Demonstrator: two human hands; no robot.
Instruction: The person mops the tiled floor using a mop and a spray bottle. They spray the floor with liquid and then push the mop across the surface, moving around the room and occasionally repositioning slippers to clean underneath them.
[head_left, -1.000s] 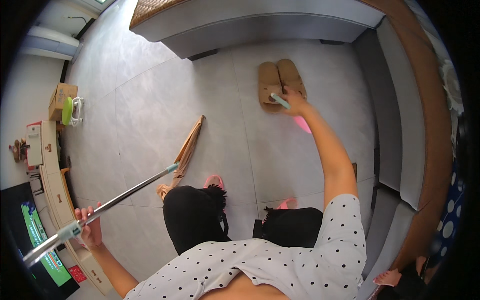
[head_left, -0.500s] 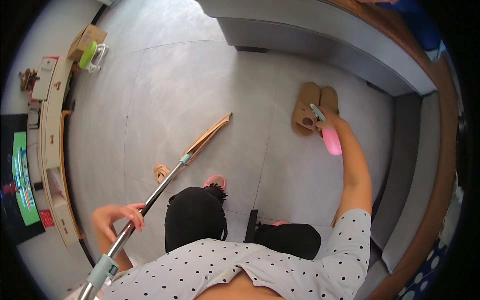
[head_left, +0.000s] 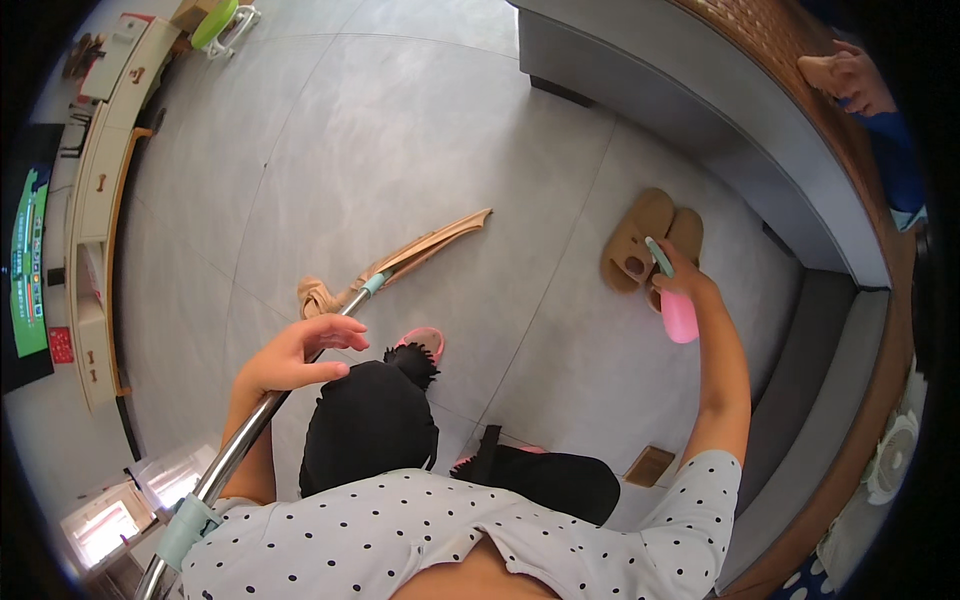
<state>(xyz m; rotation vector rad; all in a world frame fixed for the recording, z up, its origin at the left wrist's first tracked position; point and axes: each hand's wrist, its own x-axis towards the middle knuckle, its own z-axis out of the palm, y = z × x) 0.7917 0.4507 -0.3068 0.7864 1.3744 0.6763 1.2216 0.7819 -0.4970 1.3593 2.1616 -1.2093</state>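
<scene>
Near right edge of grey floor [head_left: 420, 120]: right hand [head_left: 684, 277] clamped on pink plastic spray bottle [head_left: 680, 318], likely light, best neck-gripped; left hand [head_left: 298, 358] splayed.

Pink spray bottle [head_left: 680, 318] with pale green trigger top [head_left: 660, 257] tilting at right, silver-poled mop [head_left: 243, 442] slanting from near left, beige cloth [head_left: 432, 243] lying bunched at its far end

1. Floor [head_left: 400, 130]: grey, tiled, dark-jointed, pale sheen across the middle.
2. Floor's left edge: cream drawer cabinet [head_left: 100, 185], lit screen [head_left: 30, 250] beside it, pale wall [head_left: 60, 430].
3. Floor's far-right and right edges: grey sofa [head_left: 690, 105], brown woven top [head_left: 775, 75].
4. Beyond floor's near-left corner: bright window [head_left: 105, 532].
</scene>
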